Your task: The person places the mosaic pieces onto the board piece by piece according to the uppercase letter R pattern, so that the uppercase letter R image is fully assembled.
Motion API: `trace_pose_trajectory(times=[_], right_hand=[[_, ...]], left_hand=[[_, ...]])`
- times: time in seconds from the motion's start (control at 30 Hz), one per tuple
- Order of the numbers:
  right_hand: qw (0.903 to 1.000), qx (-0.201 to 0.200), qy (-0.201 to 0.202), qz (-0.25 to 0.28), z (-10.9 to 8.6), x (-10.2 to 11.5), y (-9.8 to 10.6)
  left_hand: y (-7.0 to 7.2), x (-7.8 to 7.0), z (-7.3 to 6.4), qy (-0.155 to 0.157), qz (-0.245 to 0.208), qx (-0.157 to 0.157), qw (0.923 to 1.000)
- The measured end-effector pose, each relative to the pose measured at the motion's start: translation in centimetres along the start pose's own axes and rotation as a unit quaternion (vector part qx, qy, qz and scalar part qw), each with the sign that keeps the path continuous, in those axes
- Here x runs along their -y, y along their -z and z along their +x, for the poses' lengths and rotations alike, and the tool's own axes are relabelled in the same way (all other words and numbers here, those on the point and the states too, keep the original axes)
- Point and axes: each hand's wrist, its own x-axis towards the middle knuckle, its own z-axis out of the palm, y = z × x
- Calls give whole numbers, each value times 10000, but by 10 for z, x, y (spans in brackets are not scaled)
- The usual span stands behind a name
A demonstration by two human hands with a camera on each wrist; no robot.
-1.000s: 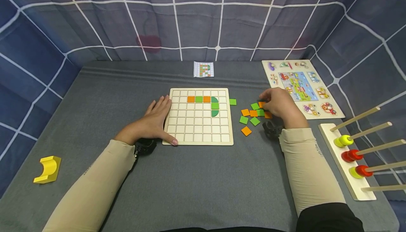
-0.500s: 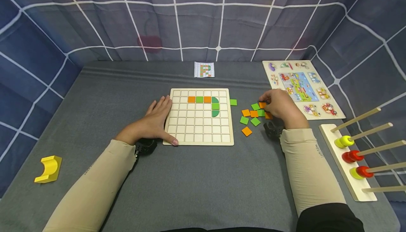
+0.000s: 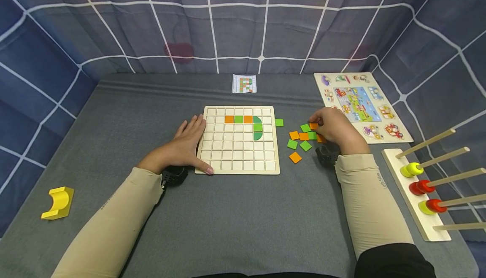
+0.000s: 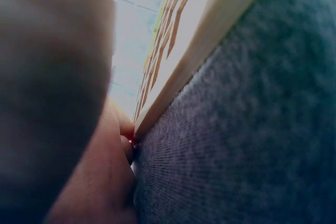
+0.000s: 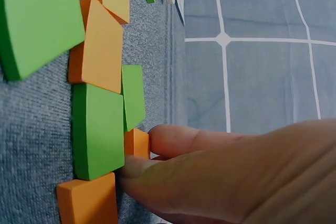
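I pinch an orange tile (image 5: 139, 142) in right fingers (image 5: 184, 139), unplaced tiles (image 3: 292, 144) beside them; left fingers (image 3: 199, 122) spread against board (image 3: 238, 155), six pieces (image 3: 248, 119) set.

Just beside the near edge of a picture puzzle board (image 3: 358, 104) stands a wooden peg rack (image 3: 404, 185), red and yellow rings (image 3: 422, 186) on three rods (image 3: 444, 157). A yellow block (image 3: 63, 203) with a curved hollow lies well to the puzzle board's left, and a white-lined blue curtain (image 3: 237, 29) hangs behind the puzzle board.
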Motion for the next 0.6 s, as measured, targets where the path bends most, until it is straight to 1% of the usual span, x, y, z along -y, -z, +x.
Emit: trace_pose_trajectory(times=[0.17, 0.37, 0.6], right_hand=[[9999, 25, 96, -99, 1, 0, -1], [9998, -38, 149, -104, 2, 0, -1], [9990, -323, 292, -87, 1, 1, -1]], left_hand=[[0, 0, 0, 22, 25, 22, 10000], [1, -1, -1, 33, 20, 37, 10000], [0, 0, 0, 43, 25, 54, 10000]])
